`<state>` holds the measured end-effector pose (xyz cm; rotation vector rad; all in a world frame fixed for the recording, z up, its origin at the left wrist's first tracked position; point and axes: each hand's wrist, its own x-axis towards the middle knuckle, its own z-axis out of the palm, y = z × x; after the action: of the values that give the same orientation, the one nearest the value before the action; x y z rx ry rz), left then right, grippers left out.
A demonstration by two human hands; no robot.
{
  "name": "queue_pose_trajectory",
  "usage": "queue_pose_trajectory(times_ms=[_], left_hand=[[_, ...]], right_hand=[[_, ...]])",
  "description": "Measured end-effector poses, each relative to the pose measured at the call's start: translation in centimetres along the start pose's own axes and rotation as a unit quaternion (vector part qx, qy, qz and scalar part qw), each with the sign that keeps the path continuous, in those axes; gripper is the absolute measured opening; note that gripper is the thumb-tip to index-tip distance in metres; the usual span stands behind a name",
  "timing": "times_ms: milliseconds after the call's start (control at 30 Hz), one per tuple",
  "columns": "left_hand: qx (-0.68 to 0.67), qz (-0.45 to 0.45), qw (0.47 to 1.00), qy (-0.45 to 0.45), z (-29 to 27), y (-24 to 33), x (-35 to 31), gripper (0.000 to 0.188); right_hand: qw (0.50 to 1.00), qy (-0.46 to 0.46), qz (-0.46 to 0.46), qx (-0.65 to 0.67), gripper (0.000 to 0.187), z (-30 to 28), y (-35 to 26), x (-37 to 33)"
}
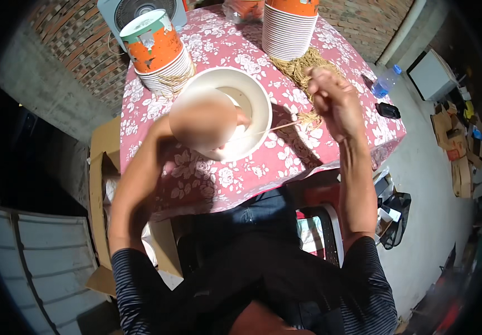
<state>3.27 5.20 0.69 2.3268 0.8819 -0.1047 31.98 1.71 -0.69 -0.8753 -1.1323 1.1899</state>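
My left hand [204,125] is over a large cream basin [262,103], mostly blurred. Its visible fingertips close around something white and brightly lit, whose kind I cannot make out. A thin tan cord [277,128] stretches from there across the basin's rim toward a loose end of the twine. My right hand [333,97] is raised above the table to the right, fingers curled in. Whether anything is pinched in it does not show. Behind that hand lies a heap of tan twine [297,68].
The table has a pink flowered cloth [235,181]. Nested orange-and-white paper buckets stand in a left stack [153,53] with twine around it, and a right stack [289,30]. A fan [140,12] is behind. A bottle [385,82] and black object [388,110] sit at the right edge.
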Motion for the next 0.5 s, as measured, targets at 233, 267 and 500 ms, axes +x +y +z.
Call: queue_pose_trajectory(times_ms=[233,267,500], left_hand=[[0.217,-0.014,0.818,0.532,0.0,1.5,-1.7,0.032],[0.201,-0.028,0.825,0.527,0.7,2.3,-0.9,0.037],[0.112,-0.086,0.929,0.342,1.2,1.4,3.0,0.054]], right_hand=[[0.987,-0.022,0.159,-0.024,0.024,5.4,5.5,0.5],[0.986,-0.032,0.161,-0.018,0.025,6.1,4.8,0.4],[0.972,-0.076,0.086,-0.204,0.025,5.4,6.6,-0.8]])
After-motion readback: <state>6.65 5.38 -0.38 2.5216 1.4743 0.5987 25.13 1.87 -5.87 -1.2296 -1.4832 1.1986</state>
